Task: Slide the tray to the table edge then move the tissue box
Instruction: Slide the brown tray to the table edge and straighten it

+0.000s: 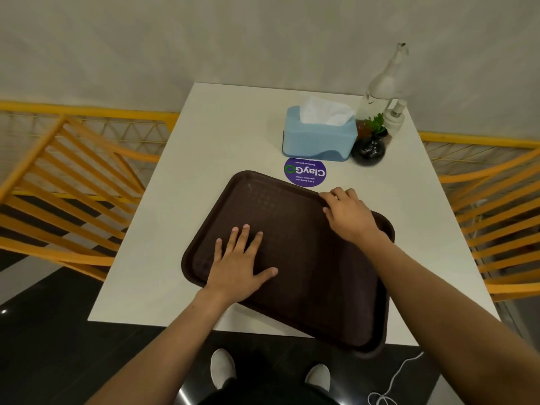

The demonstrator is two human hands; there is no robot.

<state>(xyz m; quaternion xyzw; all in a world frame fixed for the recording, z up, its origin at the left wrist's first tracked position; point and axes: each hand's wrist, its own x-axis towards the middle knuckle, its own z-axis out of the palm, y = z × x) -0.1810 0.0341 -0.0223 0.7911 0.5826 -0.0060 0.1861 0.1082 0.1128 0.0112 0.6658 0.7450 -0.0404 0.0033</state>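
Two hands on brown tray (304, 258) overhanging white table (204, 159) edge: left hand (239, 267) flat, right hand (347, 214) gripping rim.

Tray (292, 258) matt textured plastic; table (222, 135) smooth.

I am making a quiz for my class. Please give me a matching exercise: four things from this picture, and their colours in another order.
Things:
1. tray
2. tissue box
3. sticker
4. vase

Colours:
A. purple
B. black
C. dark brown
D. light blue

Pairs: 1-C, 2-D, 3-A, 4-B
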